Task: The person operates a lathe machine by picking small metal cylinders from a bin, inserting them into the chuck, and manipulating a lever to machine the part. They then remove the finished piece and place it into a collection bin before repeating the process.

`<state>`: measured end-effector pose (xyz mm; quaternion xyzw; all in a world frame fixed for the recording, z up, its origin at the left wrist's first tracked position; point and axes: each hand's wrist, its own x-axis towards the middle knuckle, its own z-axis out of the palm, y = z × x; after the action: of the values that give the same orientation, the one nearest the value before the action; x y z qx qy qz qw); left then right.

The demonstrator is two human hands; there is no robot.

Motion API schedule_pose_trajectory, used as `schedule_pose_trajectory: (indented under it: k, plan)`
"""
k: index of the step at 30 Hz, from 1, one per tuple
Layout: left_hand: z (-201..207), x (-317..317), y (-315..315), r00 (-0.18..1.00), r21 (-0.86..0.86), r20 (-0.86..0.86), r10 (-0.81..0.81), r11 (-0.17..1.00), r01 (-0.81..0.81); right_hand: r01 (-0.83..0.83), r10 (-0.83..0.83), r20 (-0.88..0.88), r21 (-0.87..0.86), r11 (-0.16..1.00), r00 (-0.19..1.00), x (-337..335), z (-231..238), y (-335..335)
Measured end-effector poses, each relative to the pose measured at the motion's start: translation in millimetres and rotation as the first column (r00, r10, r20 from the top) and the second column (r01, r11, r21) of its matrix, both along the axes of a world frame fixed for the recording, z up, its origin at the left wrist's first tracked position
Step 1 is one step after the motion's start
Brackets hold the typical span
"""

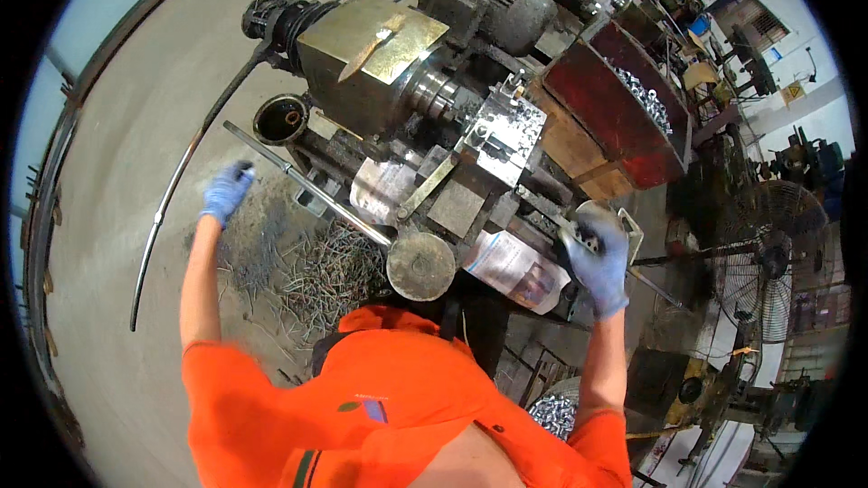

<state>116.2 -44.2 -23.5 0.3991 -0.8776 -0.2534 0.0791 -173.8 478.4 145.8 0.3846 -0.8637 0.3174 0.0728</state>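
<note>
My left hand (228, 193), in a blue glove with dark fingertips, is raised over the floor at the left. Its fingers reach forward, loosely apart, and nothing shows in them. Beside it, not touching, a long metal bar (312, 188) slants across the machine's near side. My right hand (600, 258), also gloved and blurred, closes around a dark metal handle at the machine's right end; the fingers partly hide the handle. Between my hands sits the machine's carriage (459, 208), with a chip-strewn metal block (509, 137) facing a shiny round chuck (434, 93).
A brush (372, 47) lies on the headstock cover (411, 43). Behind the carriage stands a red bin (606, 104) of small metal parts. Metal shavings (330, 276) pile on the floor near my body. A round pad (420, 267) and a printed bag (517, 271) sit close in front.
</note>
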Motion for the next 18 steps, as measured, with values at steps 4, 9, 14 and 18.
schedule_pose_trajectory:
  k: [4, 9, 14, 18]
  plan:
    - [86.4, 40.8, -26.2, 0.976, -0.388, -0.213, 0.048, 0.913, -0.13, -0.202, 0.205, -0.067, 0.048, 0.978, 0.976, -26.0, 32.8, -93.7]
    - [74.6, 127.3, -93.5, 0.94, -0.508, 0.002, 0.341, 0.81, -0.292, -0.244, 0.295, -0.06, 0.42, 0.874, 0.953, -39.7, 25.4, -200.2]
    - [48.3, 92.6, 12.7, 0.91, -0.301, 0.06, 0.409, 0.877, -0.374, -0.204, 0.32, -0.071, 0.637, 0.744, 0.945, -53.3, -2.6, -239.2]
    - [65.0, 65.7, 75.9, 0.857, -0.392, 0.132, 0.498, 0.82, -0.416, -0.166, 0.277, -0.054, 0.686, 0.709, 0.959, -52.1, -11.1, -244.2]
